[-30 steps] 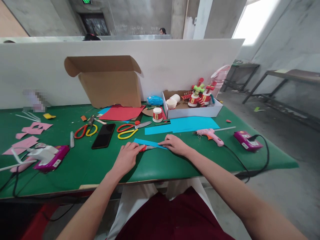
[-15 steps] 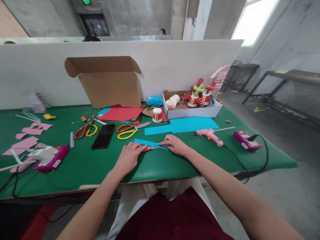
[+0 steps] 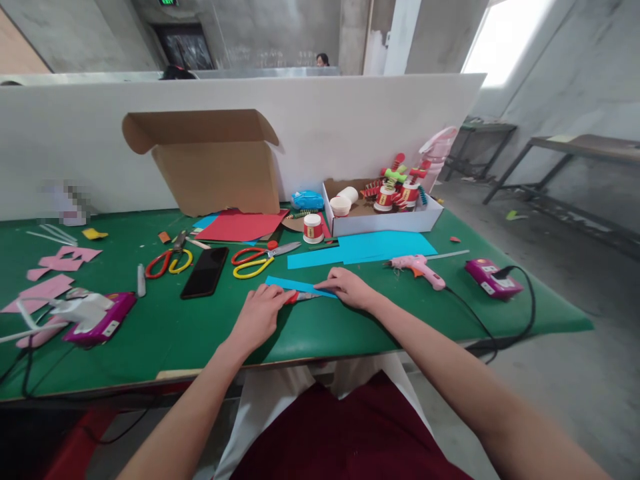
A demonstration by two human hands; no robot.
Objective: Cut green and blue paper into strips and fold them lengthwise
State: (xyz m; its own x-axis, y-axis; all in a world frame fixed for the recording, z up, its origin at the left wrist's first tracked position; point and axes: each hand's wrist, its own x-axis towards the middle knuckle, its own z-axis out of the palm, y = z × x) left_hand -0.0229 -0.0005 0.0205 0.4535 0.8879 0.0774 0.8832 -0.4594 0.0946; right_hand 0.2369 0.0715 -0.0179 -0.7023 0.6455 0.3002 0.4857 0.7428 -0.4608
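Observation:
A narrow blue paper strip (image 3: 293, 285) lies on the green table (image 3: 165, 333) near its front edge. My left hand (image 3: 260, 315) rests on the strip's left end with its fingers pressed down on the paper. At the strip's right end my right hand (image 3: 349, 287) lies with fingers flat on it. Something small and red (image 3: 291, 297) shows under the strip between my hands. A larger blue sheet (image 3: 365, 249) lies just behind.
Red-and-yellow scissors (image 3: 257, 259), a second pair (image 3: 169, 261), a black phone (image 3: 205, 271), a pink glue gun (image 3: 417, 268) with cord, purple devices (image 3: 493, 278) (image 3: 97, 319), a red sheet (image 3: 240, 225), an open cardboard box (image 3: 215, 167), a white box of crafts (image 3: 383, 212), pink scraps (image 3: 50, 273).
Both hands stay on the blue strip in nearly the same place; the view has shifted slightly.

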